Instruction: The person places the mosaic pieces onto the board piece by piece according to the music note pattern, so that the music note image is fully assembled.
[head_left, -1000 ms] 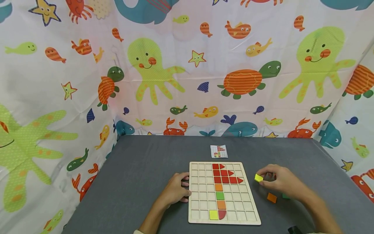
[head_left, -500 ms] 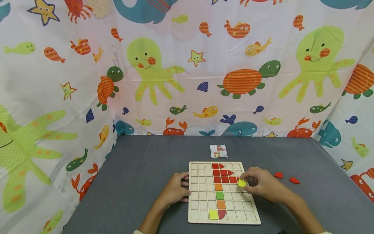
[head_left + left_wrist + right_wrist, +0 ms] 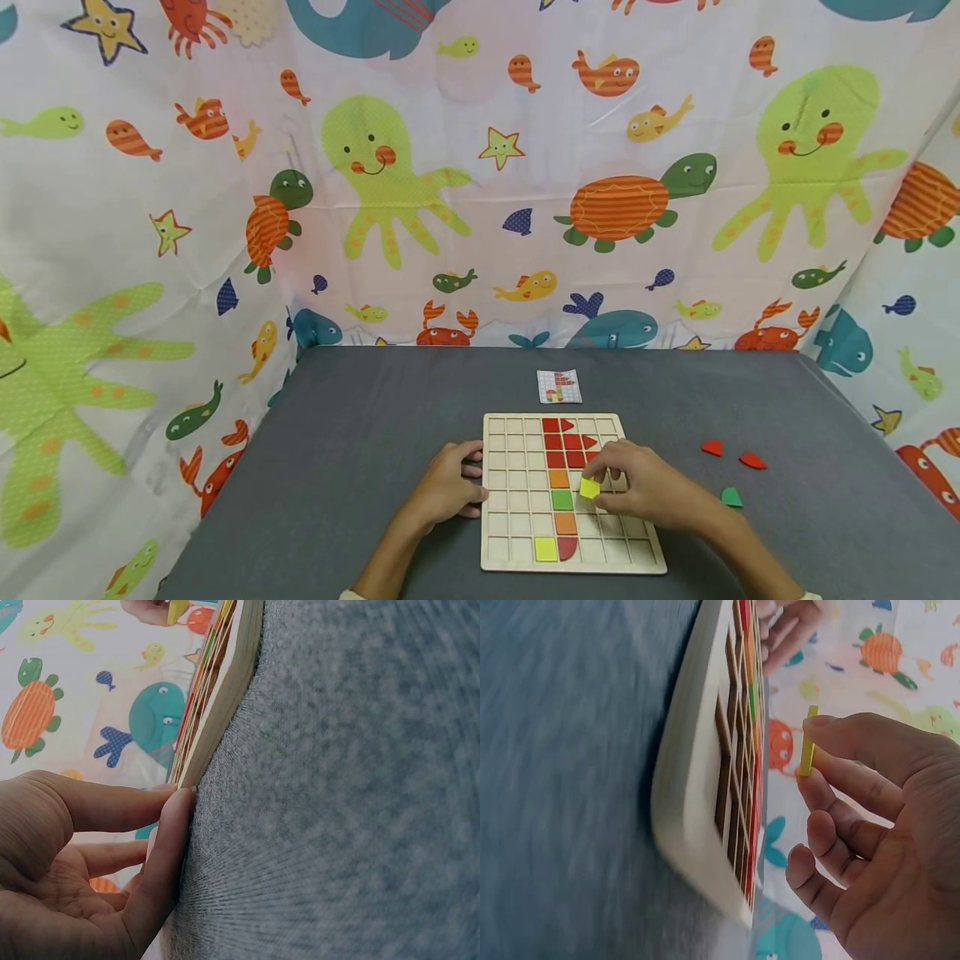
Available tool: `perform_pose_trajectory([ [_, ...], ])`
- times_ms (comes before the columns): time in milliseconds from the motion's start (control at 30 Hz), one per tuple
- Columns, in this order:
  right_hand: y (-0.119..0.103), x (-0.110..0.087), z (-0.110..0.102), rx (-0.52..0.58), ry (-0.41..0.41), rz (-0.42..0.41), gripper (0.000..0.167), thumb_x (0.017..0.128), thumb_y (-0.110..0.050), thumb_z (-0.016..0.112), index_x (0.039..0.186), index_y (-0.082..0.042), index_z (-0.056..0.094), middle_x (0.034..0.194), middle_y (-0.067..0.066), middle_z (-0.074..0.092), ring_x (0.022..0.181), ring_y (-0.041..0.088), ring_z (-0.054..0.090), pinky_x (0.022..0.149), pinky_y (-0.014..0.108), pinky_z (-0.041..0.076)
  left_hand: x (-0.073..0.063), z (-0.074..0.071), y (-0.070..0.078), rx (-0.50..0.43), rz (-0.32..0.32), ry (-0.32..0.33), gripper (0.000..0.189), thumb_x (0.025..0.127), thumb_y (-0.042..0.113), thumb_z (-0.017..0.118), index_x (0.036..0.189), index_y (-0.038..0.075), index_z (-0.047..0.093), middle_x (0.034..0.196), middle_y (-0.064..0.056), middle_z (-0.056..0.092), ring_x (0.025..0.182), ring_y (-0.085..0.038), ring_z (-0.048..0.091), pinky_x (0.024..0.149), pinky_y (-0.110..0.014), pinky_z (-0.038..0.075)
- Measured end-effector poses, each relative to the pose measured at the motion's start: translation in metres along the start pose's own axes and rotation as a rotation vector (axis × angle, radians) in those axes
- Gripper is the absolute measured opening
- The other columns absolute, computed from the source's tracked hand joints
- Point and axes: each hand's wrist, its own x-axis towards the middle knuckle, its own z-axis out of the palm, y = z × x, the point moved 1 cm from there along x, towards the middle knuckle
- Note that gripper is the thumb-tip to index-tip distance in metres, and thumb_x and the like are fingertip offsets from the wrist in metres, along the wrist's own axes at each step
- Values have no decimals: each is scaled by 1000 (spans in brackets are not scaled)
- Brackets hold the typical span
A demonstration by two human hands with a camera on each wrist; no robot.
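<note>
A wooden grid board lies on the table, with red squares and triangles, orange squares, a green square, a yellow square and a red quarter-round in its cells. My left hand holds the board's left edge with thumb and fingers; the left wrist view shows those fingertips against the rim. Between thumb and fingers my right hand pinches a yellow square tile, over the cells right of the orange and green squares. The right wrist view has this yellow tile tilted on edge, apart from the board.
Two red curved tiles and a green quarter-round tile lie on the grey table right of the board. A small printed pattern card sits behind the board. A curtain with sea animals surrounds the table's back and sides.
My right hand has carried the yellow tile leftward from beside the board to over its cells. The red and green loose tiles have come into view. My left hand stays at the board's edge.
</note>
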Motion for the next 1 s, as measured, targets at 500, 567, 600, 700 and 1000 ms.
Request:
perform_pose_trajectory([
  [500,-31,21,26,11,-128,2,18,90,-26,84,106,-28,77,106,-16,64,101,8,57,89,30,55,2,1,1,-11,-11,0,76,81,-14,77,152,-2,53,132,-16,53,115,-30,60,59,-39,66],
  [567,-35,24,29,20,-145,-6,18,89,-26,85,106,-27,77,106,-16,66,101,9,57,90,31,56,2,0,1,-9,-10,1,76,81,-14,77,151,-2,53,132,-16,53,115,-30,60,59,-39,66],
  [600,-36,26,31,16,-151,-12,19,89,-28,85,106,-26,78,106,-16,66,100,8,57,89,31,56,2,0,1,-9,-9,2,76,81,-14,77,151,-2,53,132,-16,53,115,-30,60,59,-39,66],
  [700,-37,29,35,8,-169,-28,20,88,-30,87,105,-24,79,105,-16,66,97,7,57,87,30,56,1,0,1,-9,-8,2,76,81,-14,77,151,-2,53,132,-16,53,115,-31,60,59,-39,66],
  [1000,-39,30,40,4,-209,-25,16,91,-28,85,105,-26,78,105,-17,65,97,5,55,86,27,55,1,0,1,-9,-16,1,76,81,-13,78,152,-2,53,132,-16,53,114,-30,60,59,-38,66],
])
